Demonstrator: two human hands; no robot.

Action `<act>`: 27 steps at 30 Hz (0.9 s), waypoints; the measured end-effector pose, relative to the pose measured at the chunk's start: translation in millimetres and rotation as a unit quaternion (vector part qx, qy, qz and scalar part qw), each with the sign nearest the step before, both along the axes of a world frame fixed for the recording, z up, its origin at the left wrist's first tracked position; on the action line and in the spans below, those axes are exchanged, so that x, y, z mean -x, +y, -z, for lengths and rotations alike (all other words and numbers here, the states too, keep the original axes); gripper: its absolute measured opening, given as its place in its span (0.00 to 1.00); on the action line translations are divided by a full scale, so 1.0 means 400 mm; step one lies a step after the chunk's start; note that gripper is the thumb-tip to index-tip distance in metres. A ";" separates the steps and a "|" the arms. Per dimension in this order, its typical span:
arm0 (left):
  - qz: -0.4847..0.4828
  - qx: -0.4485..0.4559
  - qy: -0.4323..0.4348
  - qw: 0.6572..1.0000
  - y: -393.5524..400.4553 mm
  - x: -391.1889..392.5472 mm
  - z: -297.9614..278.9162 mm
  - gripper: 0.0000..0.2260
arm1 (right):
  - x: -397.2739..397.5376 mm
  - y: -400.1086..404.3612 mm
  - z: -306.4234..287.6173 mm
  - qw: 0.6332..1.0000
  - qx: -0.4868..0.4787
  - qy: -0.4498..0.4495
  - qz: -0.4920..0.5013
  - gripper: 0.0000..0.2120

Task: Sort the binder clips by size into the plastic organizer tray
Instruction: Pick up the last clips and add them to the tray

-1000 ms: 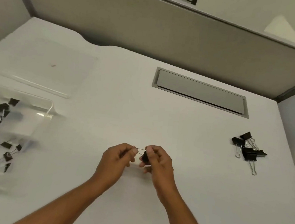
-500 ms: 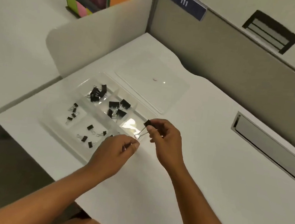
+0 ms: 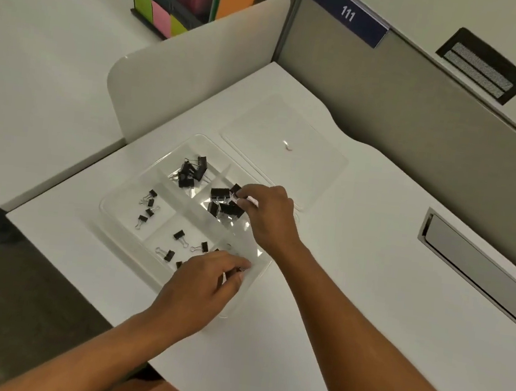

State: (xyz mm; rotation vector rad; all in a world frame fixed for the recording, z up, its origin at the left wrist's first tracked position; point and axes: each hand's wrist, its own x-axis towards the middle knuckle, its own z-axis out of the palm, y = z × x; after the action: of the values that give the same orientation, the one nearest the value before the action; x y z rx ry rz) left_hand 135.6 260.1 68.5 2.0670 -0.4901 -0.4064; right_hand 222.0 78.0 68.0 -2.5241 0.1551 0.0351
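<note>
Altogether two hands [image 3: 267, 219] over one six-compartment tray [image 3: 113, 211].

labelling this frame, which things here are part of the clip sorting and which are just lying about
Part of the job: organizer tray, binder clips, right hand, left hand.

Lying about: clear lid, folder rack, sign 111, desk hatch.
</note>
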 end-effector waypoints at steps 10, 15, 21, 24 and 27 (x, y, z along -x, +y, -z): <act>0.084 0.009 -0.065 0.994 -0.197 0.029 0.000 0.13 | 0.368 -0.165 -0.010 0.951 -0.102 -0.132 0.261 0.09; 0.193 0.011 -0.104 0.976 -0.396 0.112 -0.004 0.13 | 0.581 -0.293 0.013 0.905 -0.152 -0.125 0.378 0.10; 0.320 -0.013 -0.123 0.939 -0.636 0.299 0.038 0.15 | 0.834 -0.447 0.055 0.857 -0.171 -0.129 0.469 0.12; 0.377 -0.032 -0.122 0.917 -0.753 0.401 0.066 0.16 | 0.951 -0.531 0.077 0.830 -0.169 -0.141 0.513 0.14; 0.427 -0.052 -0.130 0.893 -0.870 0.489 0.085 0.18 | 1.069 -0.624 0.105 0.805 -0.157 -0.162 0.549 0.17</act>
State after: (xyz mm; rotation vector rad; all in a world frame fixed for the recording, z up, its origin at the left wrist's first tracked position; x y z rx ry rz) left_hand -59.9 -88.1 34.6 1.9151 -1.5856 -0.6694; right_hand -205.5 -171.5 25.8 -1.7345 1.3051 -0.7557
